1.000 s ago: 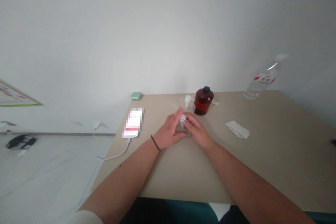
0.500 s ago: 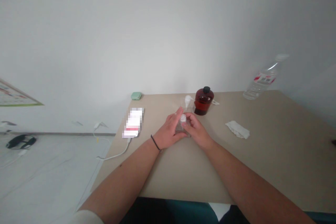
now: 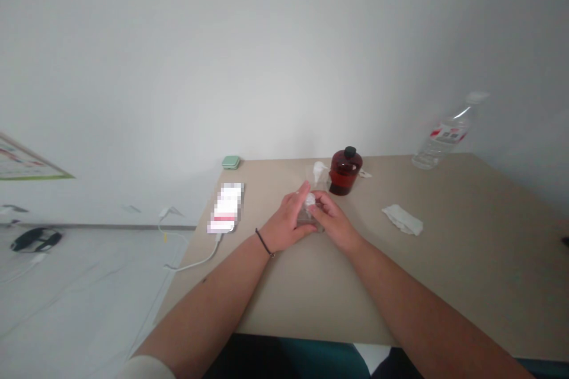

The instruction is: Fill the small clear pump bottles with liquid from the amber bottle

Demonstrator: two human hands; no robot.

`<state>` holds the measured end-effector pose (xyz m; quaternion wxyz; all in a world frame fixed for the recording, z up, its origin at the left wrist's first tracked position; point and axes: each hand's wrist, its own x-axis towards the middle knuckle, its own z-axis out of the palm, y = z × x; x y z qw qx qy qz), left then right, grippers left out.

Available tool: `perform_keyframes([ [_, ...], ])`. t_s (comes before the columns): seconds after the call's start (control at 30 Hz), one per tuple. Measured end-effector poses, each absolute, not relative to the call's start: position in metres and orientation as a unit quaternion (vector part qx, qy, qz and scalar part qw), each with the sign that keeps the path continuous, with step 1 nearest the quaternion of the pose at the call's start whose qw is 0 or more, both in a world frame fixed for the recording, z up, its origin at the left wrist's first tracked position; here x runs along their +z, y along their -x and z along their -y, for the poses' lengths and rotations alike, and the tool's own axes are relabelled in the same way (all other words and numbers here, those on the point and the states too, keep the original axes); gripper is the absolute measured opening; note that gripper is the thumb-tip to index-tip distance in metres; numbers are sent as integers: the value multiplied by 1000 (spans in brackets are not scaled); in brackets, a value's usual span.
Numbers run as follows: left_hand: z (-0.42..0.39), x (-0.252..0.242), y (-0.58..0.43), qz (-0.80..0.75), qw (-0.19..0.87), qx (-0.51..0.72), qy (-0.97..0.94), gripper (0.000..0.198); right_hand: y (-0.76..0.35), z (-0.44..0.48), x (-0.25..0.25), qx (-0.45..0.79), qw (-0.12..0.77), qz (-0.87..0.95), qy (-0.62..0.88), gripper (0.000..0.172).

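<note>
Both my hands meet at the middle of the beige table (image 3: 444, 260) around a small clear bottle (image 3: 307, 215) with a white cap (image 3: 310, 199). My left hand (image 3: 287, 222), with a black band at the wrist, is wrapped round the bottle's left side. The fingers of my right hand (image 3: 334, 220) are pinched on the white cap. Just beyond them stand a dark red round bottle (image 3: 345, 170) with a black cap and a small clear container with a white pump top (image 3: 317, 173).
A crumpled white tissue (image 3: 402, 218) lies to the right. A clear plastic water bottle (image 3: 444, 131) stands at the far right by the wall. At the table's left are a phone (image 3: 226, 208) on a white cable (image 3: 195, 262) and a small green case (image 3: 230, 161).
My right hand's fingers have shifted slightly on the white cap. Both hands stay in place around the small bottle.
</note>
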<state>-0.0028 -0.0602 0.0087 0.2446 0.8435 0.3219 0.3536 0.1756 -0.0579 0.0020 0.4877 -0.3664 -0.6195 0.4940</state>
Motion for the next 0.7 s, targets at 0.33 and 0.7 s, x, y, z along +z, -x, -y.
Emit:
perform_keyframes([
  [0.33, 62, 11, 2, -326, 259, 352, -838, 99, -175, 59, 2, 499, 491, 614, 364, 40],
  [0.7, 61, 10, 3, -328, 254, 353, -838, 99, -174, 58, 1, 495, 485, 621, 367, 42],
])
